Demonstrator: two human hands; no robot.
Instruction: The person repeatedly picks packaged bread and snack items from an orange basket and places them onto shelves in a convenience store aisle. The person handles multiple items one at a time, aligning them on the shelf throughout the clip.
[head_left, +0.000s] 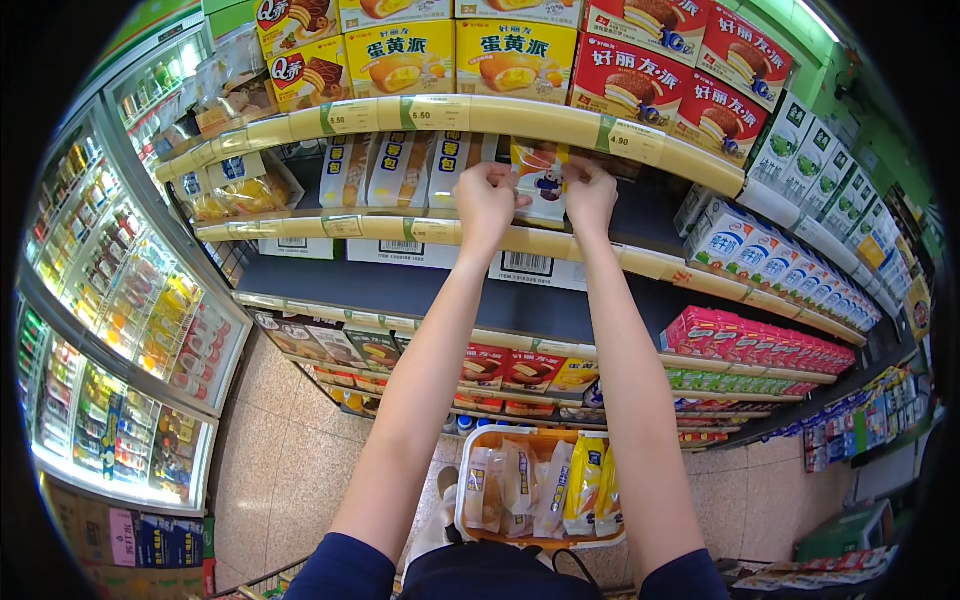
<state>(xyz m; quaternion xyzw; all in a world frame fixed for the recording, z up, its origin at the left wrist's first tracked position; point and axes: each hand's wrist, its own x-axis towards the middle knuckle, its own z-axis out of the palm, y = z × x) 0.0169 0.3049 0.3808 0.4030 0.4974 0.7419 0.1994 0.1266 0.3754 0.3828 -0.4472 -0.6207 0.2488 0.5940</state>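
Note:
Both arms reach forward to a shelf in a shop. A small plastic packet (541, 184) with orange, white and blue print stands upright there. My left hand (484, 202) pinches its left edge, and my right hand (592, 195) holds the right edge. Left of the packet, several bagged bread rolls (401, 171) stand in a row on the same shelf. Below my arms, close to my body, is an orange and white basket (463, 517). It contains several bagged breads (519, 476) in clear wrap and yellow packets (583, 487).
Yellow pie boxes (401, 60) and red pie boxes (630, 79) fill the shelf above. Milk cartons (780, 259) and pink drink cartons (750, 337) stand at the right. Lit glass-door fridges (142, 292) line the left side. Cardboard cartons (135, 536) sit at lower left.

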